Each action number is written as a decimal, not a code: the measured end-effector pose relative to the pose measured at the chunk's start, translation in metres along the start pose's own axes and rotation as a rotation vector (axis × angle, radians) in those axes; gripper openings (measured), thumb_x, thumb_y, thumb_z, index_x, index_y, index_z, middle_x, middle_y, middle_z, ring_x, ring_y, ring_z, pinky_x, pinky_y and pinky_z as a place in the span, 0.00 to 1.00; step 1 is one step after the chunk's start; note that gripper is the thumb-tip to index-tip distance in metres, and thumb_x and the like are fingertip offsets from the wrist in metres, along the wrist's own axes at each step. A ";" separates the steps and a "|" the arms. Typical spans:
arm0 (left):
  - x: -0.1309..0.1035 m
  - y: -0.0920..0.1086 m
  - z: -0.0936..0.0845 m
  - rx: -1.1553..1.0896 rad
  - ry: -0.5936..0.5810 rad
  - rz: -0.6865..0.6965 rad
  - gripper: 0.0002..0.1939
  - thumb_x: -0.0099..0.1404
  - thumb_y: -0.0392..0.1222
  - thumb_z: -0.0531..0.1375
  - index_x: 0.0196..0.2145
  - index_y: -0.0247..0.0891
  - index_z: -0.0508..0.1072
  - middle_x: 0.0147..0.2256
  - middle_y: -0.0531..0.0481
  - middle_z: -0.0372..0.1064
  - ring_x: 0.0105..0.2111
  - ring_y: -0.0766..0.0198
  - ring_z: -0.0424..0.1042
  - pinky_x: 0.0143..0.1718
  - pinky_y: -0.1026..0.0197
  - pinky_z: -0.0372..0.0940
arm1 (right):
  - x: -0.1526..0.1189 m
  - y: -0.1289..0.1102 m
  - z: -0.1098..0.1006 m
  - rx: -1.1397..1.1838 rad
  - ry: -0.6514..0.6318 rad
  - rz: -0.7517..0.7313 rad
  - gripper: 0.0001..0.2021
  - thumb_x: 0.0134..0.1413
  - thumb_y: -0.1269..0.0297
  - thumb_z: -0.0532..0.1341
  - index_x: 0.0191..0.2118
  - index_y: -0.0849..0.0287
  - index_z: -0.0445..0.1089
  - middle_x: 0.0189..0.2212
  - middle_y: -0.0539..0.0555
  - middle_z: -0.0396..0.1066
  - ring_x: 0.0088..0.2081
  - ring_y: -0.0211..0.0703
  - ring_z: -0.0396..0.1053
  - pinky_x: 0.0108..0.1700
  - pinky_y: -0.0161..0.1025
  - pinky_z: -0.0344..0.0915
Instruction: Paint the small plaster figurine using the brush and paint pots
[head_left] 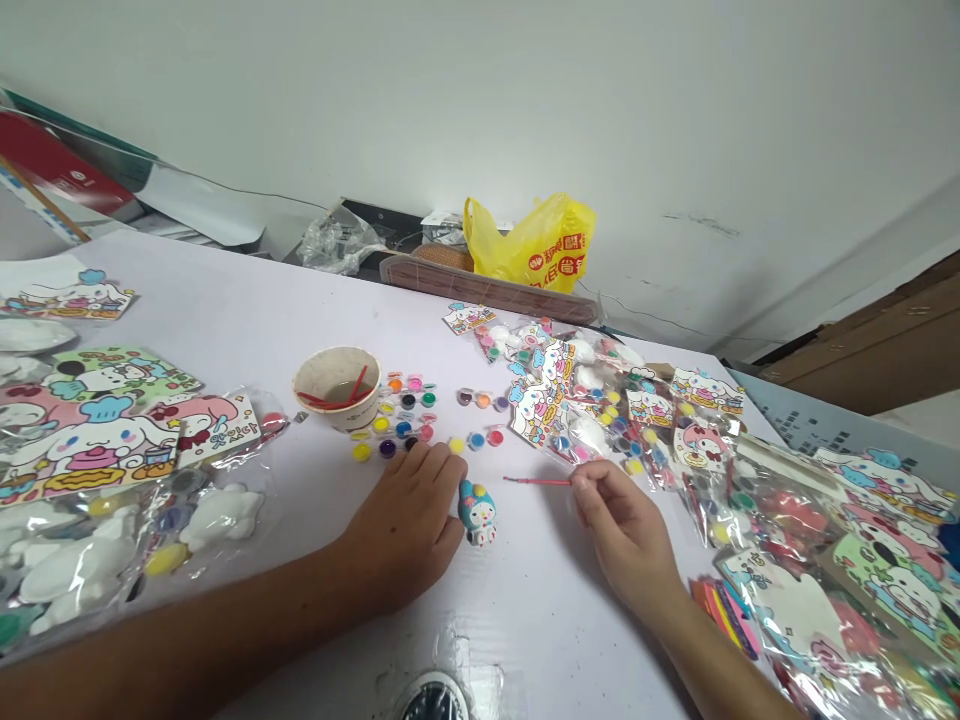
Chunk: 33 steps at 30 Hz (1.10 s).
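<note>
My left hand (409, 525) rests on the table with its fingers curled. Its thumb and forefinger close on the left side of a small painted figurine (478, 515), which has a blue hood, a white face and a yellow patch on top. Between the thumb and fingers of my right hand (619, 530) is a thin red paintbrush (544, 482). The dark brush tip points left, a short way from the figurine and apart from it. Beyond my left hand stand several small paint pots (407, 402) in strips, some with their lids open.
A paper cup (337, 412) with murky water holds red brushes (322, 402). Packaged figurine kits lie in piles at left (97, 450) and right (817, 590). Behind the table's far edge sits a yellow plastic bag (532, 245). A round dark object (433, 697) is at the near edge.
</note>
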<state>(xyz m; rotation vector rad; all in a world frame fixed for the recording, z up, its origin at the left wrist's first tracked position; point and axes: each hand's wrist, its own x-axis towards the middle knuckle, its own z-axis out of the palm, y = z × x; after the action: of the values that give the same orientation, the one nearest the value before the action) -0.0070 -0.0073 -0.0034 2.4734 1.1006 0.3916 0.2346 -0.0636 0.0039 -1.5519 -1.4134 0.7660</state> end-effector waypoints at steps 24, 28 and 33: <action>0.003 0.002 0.000 -0.017 -0.018 -0.033 0.14 0.57 0.29 0.49 0.40 0.37 0.65 0.40 0.45 0.61 0.40 0.53 0.57 0.43 0.47 0.58 | 0.043 0.001 0.010 0.008 0.008 0.003 0.16 0.64 0.51 0.57 0.30 0.57 0.64 0.22 0.45 0.55 0.25 0.38 0.52 0.27 0.36 0.50; 0.002 0.003 -0.002 -0.015 -0.019 -0.027 0.14 0.58 0.29 0.49 0.41 0.37 0.65 0.39 0.46 0.61 0.39 0.53 0.57 0.42 0.47 0.58 | 0.038 0.008 0.011 -0.066 0.049 0.020 0.17 0.64 0.50 0.56 0.30 0.57 0.64 0.22 0.45 0.54 0.24 0.38 0.52 0.27 0.36 0.50; 0.002 0.003 -0.002 -0.023 -0.021 -0.034 0.14 0.57 0.29 0.49 0.41 0.37 0.65 0.39 0.46 0.61 0.39 0.53 0.57 0.42 0.48 0.58 | 0.032 0.016 0.010 -0.104 0.134 0.051 0.18 0.63 0.49 0.57 0.29 0.57 0.63 0.21 0.45 0.55 0.24 0.38 0.52 0.26 0.36 0.50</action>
<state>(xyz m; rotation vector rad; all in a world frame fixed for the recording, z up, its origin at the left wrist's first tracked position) -0.0051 -0.0072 -0.0001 2.4303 1.1217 0.3660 0.2381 -0.0294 -0.0105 -1.6925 -1.3375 0.6149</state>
